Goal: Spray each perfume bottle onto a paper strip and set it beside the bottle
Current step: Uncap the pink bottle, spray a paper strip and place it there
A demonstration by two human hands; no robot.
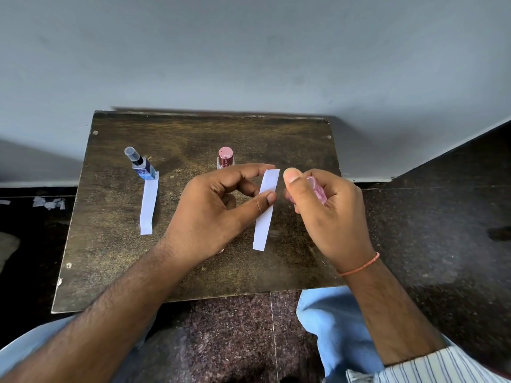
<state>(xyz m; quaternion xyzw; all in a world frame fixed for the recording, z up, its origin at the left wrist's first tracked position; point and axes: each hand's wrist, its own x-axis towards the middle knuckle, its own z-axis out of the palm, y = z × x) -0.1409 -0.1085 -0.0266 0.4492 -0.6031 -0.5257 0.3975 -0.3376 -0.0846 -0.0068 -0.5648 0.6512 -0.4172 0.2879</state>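
Table [116, 261] dark and scuffed against grey wall [249, 51], left hand [210, 205] pinching strip [265, 208], right hand [329, 214] around pink bottle [318, 189].

Left hand [221, 200] pinches a white paper strip [265, 208] upright above the dark wooden surface [110, 258]. Right hand [329, 214] grips a small pink bottle [318, 190], thumb on top, just beside the strip. Far left, a blue bottle [142, 167] stands touching another strip [148, 205]; a pink-capped bottle [226, 157] stands behind the left hand.
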